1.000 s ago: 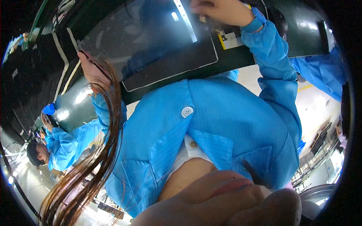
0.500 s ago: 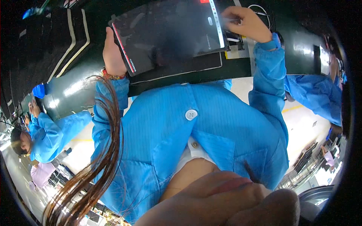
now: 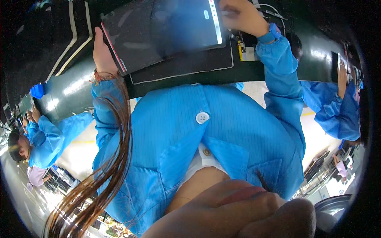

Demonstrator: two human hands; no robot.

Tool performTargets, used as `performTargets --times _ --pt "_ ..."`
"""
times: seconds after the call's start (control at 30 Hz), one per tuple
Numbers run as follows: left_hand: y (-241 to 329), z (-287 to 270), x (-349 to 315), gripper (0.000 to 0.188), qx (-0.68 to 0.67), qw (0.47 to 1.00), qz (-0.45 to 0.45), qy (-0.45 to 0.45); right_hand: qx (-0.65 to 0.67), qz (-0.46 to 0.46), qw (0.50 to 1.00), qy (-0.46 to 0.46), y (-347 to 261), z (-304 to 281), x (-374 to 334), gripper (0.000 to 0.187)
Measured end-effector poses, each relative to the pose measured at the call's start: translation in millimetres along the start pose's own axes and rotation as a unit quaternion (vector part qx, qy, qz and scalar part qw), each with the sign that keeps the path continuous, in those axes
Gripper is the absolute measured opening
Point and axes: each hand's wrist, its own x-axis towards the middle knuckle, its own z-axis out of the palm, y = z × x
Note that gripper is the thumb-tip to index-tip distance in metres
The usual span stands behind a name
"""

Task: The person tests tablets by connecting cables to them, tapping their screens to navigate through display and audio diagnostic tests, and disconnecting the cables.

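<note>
Blue fabric fills most of the view: the person's own smock [image 3: 222, 131], fastened by a white button [image 3: 202, 118], with long brown hair [image 3: 107, 158] hanging down its left side. Beyond it runs a dark green workbench [image 3: 313, 47], and on that lies a black mat [image 3: 190, 65] with a pale edge. Above the mat is a large dark tablet [image 3: 158, 31], flat glass face up, a thin white strip along its right border. The left hand [image 3: 104, 53] grips the tablet's left edge, fingers wrapped under it. The right hand [image 3: 240, 16] is closed on the tablet's right edge near the top corner. A small yellow-and-white part [image 3: 244, 51] sits on the bench just right of the mat. No tray or bin can be made out.

Co-workers in blue smocks sit at far left [image 3: 43, 135] and far right [image 3: 337, 107].
</note>
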Motion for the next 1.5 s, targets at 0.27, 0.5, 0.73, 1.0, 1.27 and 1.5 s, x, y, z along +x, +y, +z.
performTargets --times 0.27,0.5,0.73,1.0,1.27,1.5 --pt "0 10 11 0.046 -0.013 0.998 0.0 -0.062 -0.034 -0.025 0.99 0.131 7 -19 -8 0.023" --pt "-11 7 12 0.046 0.006 0.999 0.035 -0.011 -0.163 0.017 0.984 0.074 -30 -2 -26 0.098" --pt "-12 2 19 0.047 0.008 1.0 0.027 -0.002 -0.191 -0.001 0.98 0.053 -24 8 -26 0.1" --pt "-13 -3 25 0.045 0.001 1.0 0.027 -0.012 -0.204 -0.012 0.968 0.148 -28 0 -32 0.089" --pt "-12 -5 18 0.043 -0.02 0.998 0.012 -0.064 -0.246 0.113 0.933 0.236 -28 39 -90 0.019" --pt "-2 18 13 0.048 -0.106 0.972 0.008 -0.21 -0.229 0.002 0.954 0.196 -43 86 -111 0.02"
